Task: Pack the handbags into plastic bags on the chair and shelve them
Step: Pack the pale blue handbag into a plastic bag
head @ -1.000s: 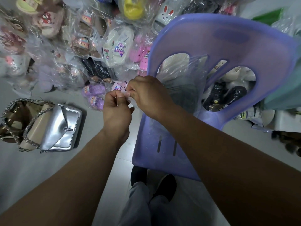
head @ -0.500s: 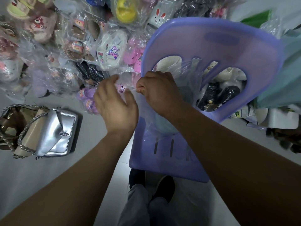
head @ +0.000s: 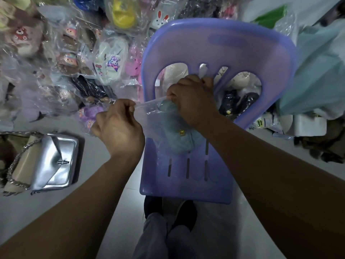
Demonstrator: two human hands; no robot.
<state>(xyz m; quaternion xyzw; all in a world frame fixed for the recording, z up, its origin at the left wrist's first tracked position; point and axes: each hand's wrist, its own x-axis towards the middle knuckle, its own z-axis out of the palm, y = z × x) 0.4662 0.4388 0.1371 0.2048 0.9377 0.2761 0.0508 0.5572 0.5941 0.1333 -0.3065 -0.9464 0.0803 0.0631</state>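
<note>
The left hand and right hand each pinch the bag mouth taut between them; the handbag lies inside, just below the right hand.

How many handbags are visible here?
3: blue handbag in the plastic bag on the chair; silver handbag on the floor; beige handbag beside it. Others may be hidden.

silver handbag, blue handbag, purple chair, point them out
silver handbag [head: 56,165], head view, on its front flap
blue handbag [head: 177,144], head view, on its body below the clasp
purple chair [head: 233,53], head view, on its backrest
</note>
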